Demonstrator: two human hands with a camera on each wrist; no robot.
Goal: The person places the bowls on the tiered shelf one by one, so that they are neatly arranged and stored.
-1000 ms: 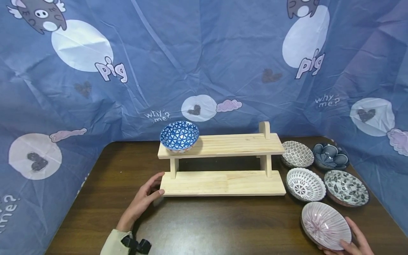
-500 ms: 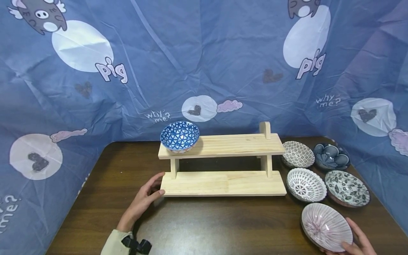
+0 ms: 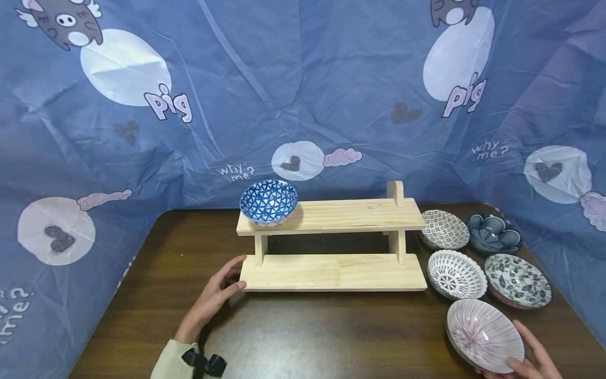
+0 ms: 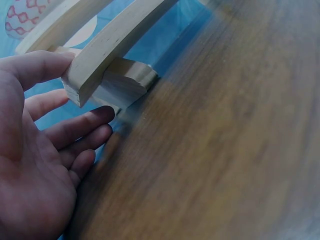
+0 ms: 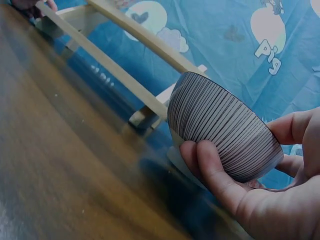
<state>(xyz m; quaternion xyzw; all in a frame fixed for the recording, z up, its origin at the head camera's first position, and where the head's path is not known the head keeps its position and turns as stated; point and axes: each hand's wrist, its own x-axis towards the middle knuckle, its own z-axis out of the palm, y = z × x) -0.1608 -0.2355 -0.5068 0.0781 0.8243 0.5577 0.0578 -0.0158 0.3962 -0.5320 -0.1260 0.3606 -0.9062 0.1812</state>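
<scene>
My left hand [image 3: 213, 295] holds the left end of the two-tier wooden shelf [image 3: 331, 272], thumb at the front corner and index finger at the back one. The left wrist view has its other fingers [image 4: 82, 127] loosely bent beside the board's end. At the lower right of the head view, my right hand [image 3: 535, 358] grips a pinkish-white bowl [image 3: 485, 334] with fine radiating streaks. Its thumb lies over the near rim. Dark lines stripe the tilted bowl's outside [image 5: 220, 125] in the right wrist view, with fingers pressed to its wall.
A blue triangle-patterned bowl [image 3: 268, 201] stands on the upper tier's left end. Right of the shelf are a grey-patterned bowl [image 3: 444, 229], a dark blue bowl [image 3: 493, 232], a white bowl with dark marks [image 3: 456, 275] and a leaf-patterned bowl [image 3: 517, 280]. Blue printed cloth [image 3: 322, 79] surrounds the brown table [image 3: 303, 337].
</scene>
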